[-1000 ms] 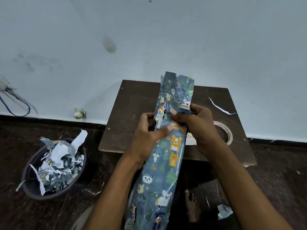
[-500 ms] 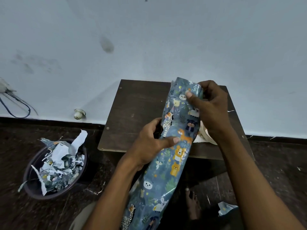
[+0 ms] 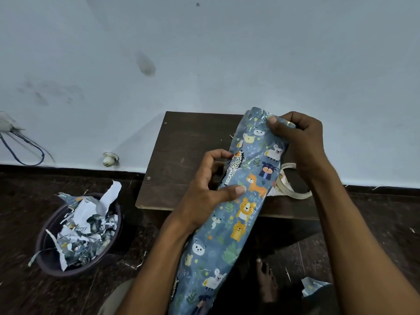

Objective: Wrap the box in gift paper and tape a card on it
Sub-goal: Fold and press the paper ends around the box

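A long roll of blue gift paper (image 3: pixel 229 230) printed with cartoon animals slants from my lap up over the small dark wooden table (image 3: pixel 179 155). My left hand (image 3: pixel 209 189) grips its middle, thumb across the front. At the roll's top right corner, my right hand (image 3: pixel 297 142) pinches the paper's edge. A roll of tape (image 3: pixel 293 188) lies on the table, partly hidden behind the paper and my right wrist. No box or card shows.
A dark bowl (image 3: pixel 77 235) full of torn paper scraps stands on the floor at the left. My bare foot (image 3: pixel 268 283) is under the table, with a paper scrap (image 3: pixel 312 287) to its right. A white wall rises behind the table, cables (image 3: pixel 22 144) at far left.
My right hand climbed from the roll's middle to its top corner and now pinches the edge there. The roll has tilted further right. My left hand kept its grip.
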The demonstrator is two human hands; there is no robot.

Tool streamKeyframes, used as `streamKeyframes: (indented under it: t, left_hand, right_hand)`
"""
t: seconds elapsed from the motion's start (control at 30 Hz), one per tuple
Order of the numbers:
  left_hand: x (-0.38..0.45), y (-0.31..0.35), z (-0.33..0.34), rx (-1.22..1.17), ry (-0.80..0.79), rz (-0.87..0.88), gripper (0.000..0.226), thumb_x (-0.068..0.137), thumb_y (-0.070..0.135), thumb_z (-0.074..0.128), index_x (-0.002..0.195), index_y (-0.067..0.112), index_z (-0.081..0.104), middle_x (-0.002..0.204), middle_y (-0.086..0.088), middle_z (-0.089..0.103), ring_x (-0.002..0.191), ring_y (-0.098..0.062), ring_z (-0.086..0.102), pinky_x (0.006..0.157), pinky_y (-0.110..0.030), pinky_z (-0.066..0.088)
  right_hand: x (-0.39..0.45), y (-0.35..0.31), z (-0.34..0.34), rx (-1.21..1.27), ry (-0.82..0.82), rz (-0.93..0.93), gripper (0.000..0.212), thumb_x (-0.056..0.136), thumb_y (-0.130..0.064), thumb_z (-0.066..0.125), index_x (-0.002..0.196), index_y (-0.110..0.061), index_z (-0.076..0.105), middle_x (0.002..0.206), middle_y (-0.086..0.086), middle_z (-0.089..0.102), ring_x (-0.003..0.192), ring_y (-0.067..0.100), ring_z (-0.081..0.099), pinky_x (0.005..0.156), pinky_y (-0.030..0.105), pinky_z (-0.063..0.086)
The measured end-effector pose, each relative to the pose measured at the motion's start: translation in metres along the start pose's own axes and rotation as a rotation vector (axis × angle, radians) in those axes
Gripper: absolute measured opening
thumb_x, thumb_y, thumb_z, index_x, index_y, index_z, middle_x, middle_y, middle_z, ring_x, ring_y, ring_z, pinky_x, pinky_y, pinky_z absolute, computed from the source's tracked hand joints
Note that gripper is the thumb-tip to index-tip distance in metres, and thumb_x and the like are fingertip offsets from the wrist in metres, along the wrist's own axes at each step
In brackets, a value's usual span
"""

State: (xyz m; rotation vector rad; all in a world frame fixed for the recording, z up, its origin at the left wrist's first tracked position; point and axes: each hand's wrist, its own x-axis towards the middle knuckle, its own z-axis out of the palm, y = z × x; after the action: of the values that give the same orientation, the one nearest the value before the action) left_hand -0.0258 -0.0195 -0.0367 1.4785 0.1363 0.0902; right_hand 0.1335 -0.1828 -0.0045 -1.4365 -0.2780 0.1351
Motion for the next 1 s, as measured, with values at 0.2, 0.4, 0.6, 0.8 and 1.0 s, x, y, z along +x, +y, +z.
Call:
streamKeyframes:
  t: [0.2,0.4,0.6,0.8,1.0]
  left_hand:
    - [-0.001,0.001,-0.001,0.013,-0.085,-0.002,0.072,0.078,0.016,0.081,0.141,0.034,0.050,0.132,-0.006,0.064,0.120,-0.025,0.065,0.099,-0.046,0.055]
    - [0.000,-0.001,0.004,0.051,-0.187,-0.045,0.081,0.087,0.003,0.074,0.156,0.026,0.037,0.148,0.008,0.055,0.133,-0.015,0.056,0.107,-0.037,0.048]
    - [0.001,0.003,0.002,-0.034,-0.205,-0.082,0.080,0.084,0.008,0.072,0.155,0.023,0.038,0.143,0.009,0.060,0.130,-0.015,0.059,0.100,-0.030,0.051]
    - [0.001,0.001,-0.002,-0.128,-0.093,-0.062,0.069,0.088,0.009,0.065,0.152,0.021,0.043,0.146,0.003,0.058,0.134,-0.022,0.056,0.110,-0.045,0.046]
    - [0.005,0.004,-0.002,-0.271,0.098,-0.006,0.065,0.092,0.014,0.060,0.153,0.022,0.040,0.139,0.002,0.064,0.125,-0.022,0.063,0.095,-0.033,0.056]
  right_hand:
    - [0.004,-0.016,-0.013,-0.210,-0.099,-0.119,0.027,0.080,-0.035,0.084,0.075,-0.010,0.075,0.076,0.004,0.073,0.072,0.020,0.068,0.070,0.033,0.052]
    - [0.003,-0.016,-0.007,-0.356,-0.099,-0.084,0.021,0.087,-0.021,0.081,0.069,-0.013,0.073,0.058,-0.009,0.069,0.054,0.004,0.061,0.056,0.020,0.048]
    - [0.003,-0.013,-0.001,-0.278,-0.024,-0.057,0.027,0.090,-0.016,0.077,0.066,-0.007,0.068,0.055,-0.007,0.067,0.051,0.007,0.059,0.053,0.020,0.048]
    - [0.003,-0.013,0.003,-0.102,0.028,-0.061,0.012,0.095,-0.018,0.072,0.091,-0.006,0.073,0.072,-0.002,0.070,0.067,0.009,0.063,0.063,0.021,0.052]
    - [0.005,-0.002,0.007,-0.061,-0.072,0.166,0.049,0.082,-0.043,0.069,0.119,-0.011,0.066,0.110,0.007,0.072,0.094,0.022,0.069,0.078,0.040,0.056]
